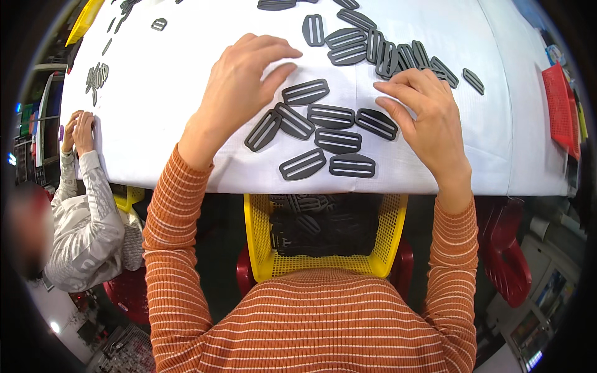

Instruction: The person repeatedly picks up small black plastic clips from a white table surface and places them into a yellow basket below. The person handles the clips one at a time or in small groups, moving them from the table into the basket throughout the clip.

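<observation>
Black plastic slide buckles, each with two long slots, lie flat on the white table cover (236, 168). My left hand (239, 84) hovers over the cover at the left of them, thumb and fingers apart and holding nothing. Just below its thumb is one tilted buckle (305, 92). My right hand (429, 115) is at the right, fingers bent and thumb apart from them, with nothing seen between them. Its thumb is close to another buckle (376, 124). Several more, among them one near the table's front edge (352, 165), lie between my hands.
A heap of buckles (387, 59) lies beyond my right hand. A yellow basket (264, 248) holding more stands below the table edge, against me. At the right is a red basket (559, 109). A co-worker's hands (79, 132) rest at the table's left, near a small buckle group (97, 78).
</observation>
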